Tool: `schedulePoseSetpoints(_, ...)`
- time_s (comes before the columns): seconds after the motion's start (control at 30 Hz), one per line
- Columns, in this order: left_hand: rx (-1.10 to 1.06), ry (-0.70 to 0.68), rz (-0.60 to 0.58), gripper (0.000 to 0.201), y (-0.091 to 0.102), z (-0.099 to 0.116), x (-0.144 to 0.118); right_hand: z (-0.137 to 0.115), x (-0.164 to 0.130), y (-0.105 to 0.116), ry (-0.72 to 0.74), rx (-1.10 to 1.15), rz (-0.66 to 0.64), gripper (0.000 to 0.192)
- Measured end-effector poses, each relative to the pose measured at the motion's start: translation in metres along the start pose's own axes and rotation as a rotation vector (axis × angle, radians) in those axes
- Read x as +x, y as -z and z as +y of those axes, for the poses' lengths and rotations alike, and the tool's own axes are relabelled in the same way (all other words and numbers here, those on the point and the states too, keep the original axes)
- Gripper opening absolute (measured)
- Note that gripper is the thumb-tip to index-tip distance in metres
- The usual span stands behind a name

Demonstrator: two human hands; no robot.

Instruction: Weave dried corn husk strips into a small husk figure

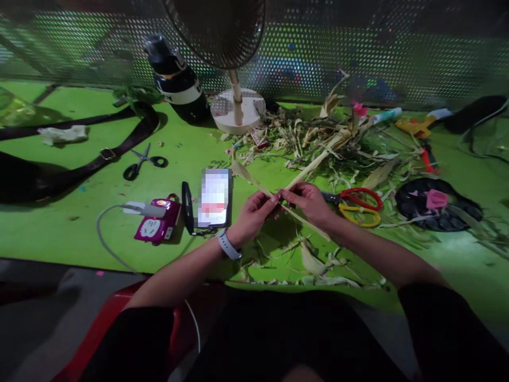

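Observation:
My left hand (254, 213) and my right hand (308, 202) meet over the green table (59, 233), both pinching pale dried leaf strips (314, 162) that cross between the fingers. One strip runs up and right toward a heap of husk scraps (318, 132); another slants down to the right under my right wrist. A grey watch band sits on my left wrist.
A phone (215, 197) on a stand and a pink power socket (156, 222) with a cable lie left of my hands. Red-and-yellow scissors (358, 206) lie right, black scissors (143, 162) left. A fan base (237, 110), a black bottle (177, 79), a strap (99, 156) and a dark plate (437, 204) stand around.

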State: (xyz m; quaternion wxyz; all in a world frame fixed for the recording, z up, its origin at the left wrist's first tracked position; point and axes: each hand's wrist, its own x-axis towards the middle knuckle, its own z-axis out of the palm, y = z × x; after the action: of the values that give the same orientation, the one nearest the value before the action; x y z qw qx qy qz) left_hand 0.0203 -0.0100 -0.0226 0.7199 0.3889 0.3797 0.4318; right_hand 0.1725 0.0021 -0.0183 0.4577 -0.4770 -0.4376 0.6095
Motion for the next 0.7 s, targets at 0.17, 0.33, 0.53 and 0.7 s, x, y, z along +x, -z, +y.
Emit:
schedulePoseSetpoints(0.17, 0.093, -0.030, -0.007, 0.033, 0.0017, -0.0024, 0.0015, -0.0028, 0.0045, 0.0033, -0.045, 0.036, -0.008, 0.032)
schedulePoseSetpoints(0.33, 0.068, -0.044, 0.021, 0.034, 0.0013, -0.0063, 0.0021, -0.0054, 0.0053, 0.0046, -0.017, 0.015, -0.028, 0.033)
schedulePoseSetpoints(0.53, 0.050, -0.034, -0.053, 0.029, 0.0016, -0.0027, 0.0022, -0.0018, 0.0051, 0.0048, -0.043, 0.037, 0.017, 0.036)
schedulePoseSetpoints(0.7, 0.150, -0.069, -0.034, 0.030, 0.0084, -0.0067, 0.0049, -0.0002, 0.0070, 0.0071, -0.073, 0.007, -0.008, 0.036)
